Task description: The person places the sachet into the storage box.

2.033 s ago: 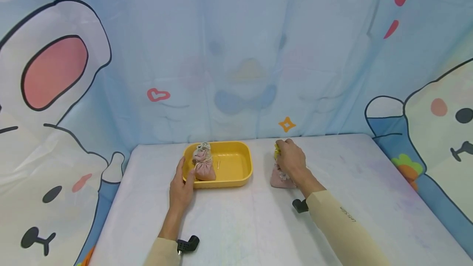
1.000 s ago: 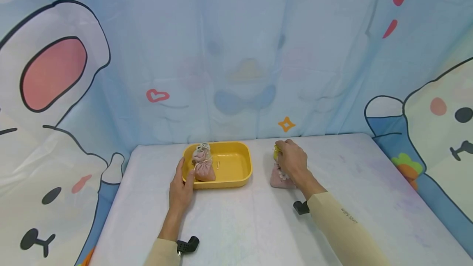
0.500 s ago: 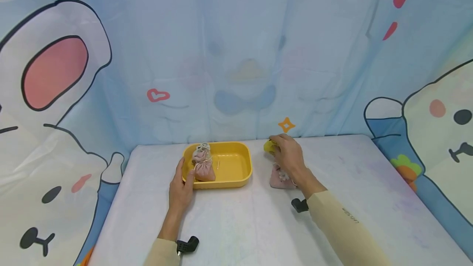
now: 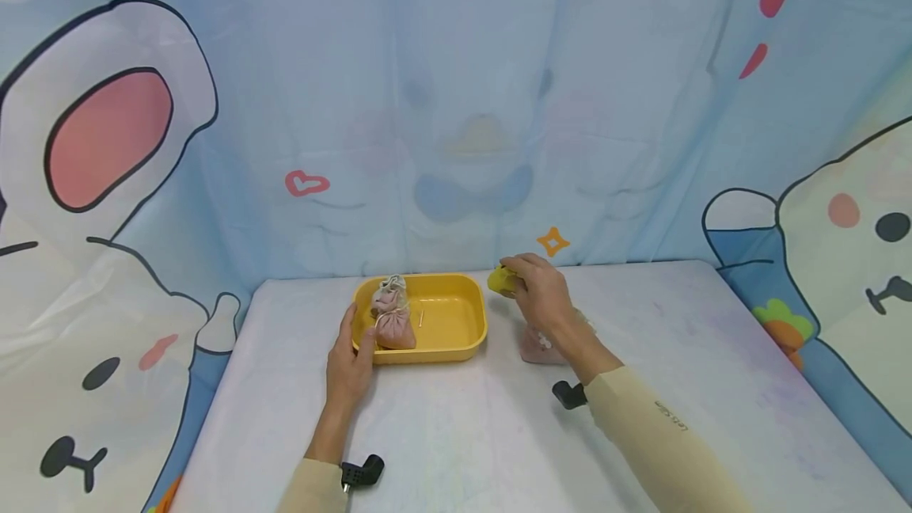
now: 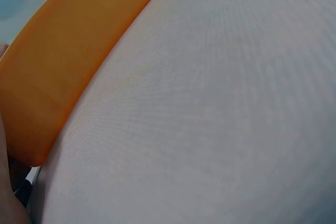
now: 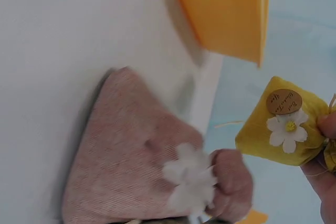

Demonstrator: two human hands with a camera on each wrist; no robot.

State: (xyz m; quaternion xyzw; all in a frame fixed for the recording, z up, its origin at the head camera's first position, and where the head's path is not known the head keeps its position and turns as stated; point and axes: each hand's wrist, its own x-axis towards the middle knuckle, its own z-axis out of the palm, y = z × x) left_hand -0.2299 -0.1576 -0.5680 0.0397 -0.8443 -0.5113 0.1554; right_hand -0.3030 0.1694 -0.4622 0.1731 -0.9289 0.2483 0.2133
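My left hand [image 4: 347, 369] holds the near left corner of a shallow yellow tray [image 4: 452, 319], the thumb at its front and the fingers along its side. In the tray's left part lies a pink drawstring sachet [image 4: 395, 329] with a pale gathered top. My right hand [image 4: 543, 295] pinches a small yellow drawstring sachet [image 6: 283, 121] by its tied neck, lifted just right of the tray. A white fabric flower and an oval brown tag decorate it. Under my right forearm another pink sachet [image 6: 131, 156] with a white flower rests on the table, partly hidden.
A thin pale sliver [image 4: 421, 318], too small to identify, shows on the tray's floor. The white-covered table [image 4: 456, 434] ends at a blue printed curtain [image 4: 470, 101] behind. Black wrist cameras [image 4: 363, 471] sit on both wrists.
My right hand has lifted the yellow sachet and carried it left toward the tray, away from the pink sachet on the table. The left hand and tray stay put.
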